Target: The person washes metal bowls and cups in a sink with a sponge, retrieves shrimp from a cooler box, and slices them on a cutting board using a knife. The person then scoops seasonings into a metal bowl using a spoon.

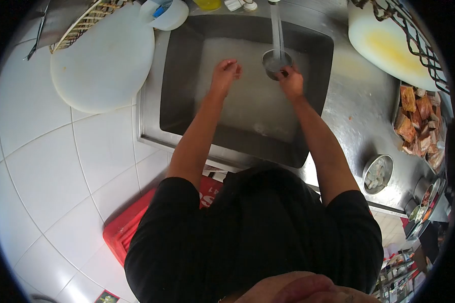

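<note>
Over the sink [182, 76], a person's right hand [291, 84] is holding a metal bowl [272, 70] under running water [277, 33], fingers clamping its side. Above the sink's left half, the left hand [226, 73] is hovering, fingers curling, whether touching unclear.

The steel tabletop [346, 126] in front of me shines in places, a deep sink [181, 86] let into it. On the stretch to the sink's right sits a round metal bowl [388, 165] of pale pieces [375, 175]; just beyond it, a tray [397, 103] lies heaped with reddish-brown chunks [417, 121].
</note>
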Demonstrator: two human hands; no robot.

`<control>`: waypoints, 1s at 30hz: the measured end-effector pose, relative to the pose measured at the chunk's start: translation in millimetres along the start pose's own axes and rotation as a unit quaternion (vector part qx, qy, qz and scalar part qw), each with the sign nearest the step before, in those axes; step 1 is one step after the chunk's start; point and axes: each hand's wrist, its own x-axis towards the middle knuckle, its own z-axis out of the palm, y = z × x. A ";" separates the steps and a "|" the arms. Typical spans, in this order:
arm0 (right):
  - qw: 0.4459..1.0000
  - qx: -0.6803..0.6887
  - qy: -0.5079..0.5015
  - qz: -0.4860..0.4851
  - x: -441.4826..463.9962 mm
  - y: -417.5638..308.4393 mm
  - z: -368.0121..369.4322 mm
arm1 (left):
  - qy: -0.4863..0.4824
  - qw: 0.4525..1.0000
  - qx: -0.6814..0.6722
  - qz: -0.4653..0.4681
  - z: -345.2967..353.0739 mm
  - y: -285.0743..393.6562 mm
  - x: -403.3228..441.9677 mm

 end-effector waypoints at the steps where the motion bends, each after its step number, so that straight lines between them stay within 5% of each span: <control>1: 1.000 0.003 0.013 -0.011 0.6 -0.8 -0.3 | 0.005 1.000 -0.015 -0.014 -8.7 -8.7 -9.2; 16: 0.984 -0.049 0.075 -0.151 10.5 -34.8 -25.5 | 0.041 0.991 -0.100 -0.075 -63.4 -96.1 -63.4; 22: 0.994 0.003 -0.019 -0.107 13.2 -100.7 -60.2 | 0.024 0.991 -0.121 -0.058 -68.2 -102.3 -73.9; 25: 0.979 -0.057 -0.002 -0.197 26.4 -136.6 -63.0 | 0.011 0.989 -0.141 -0.044 -77.2 -117.5 -72.6; 30: 0.977 -0.008 -0.165 -0.133 85.6 -230.6 -44.6 | 0.036 0.985 -0.159 -0.059 -76.8 -103.2 -90.1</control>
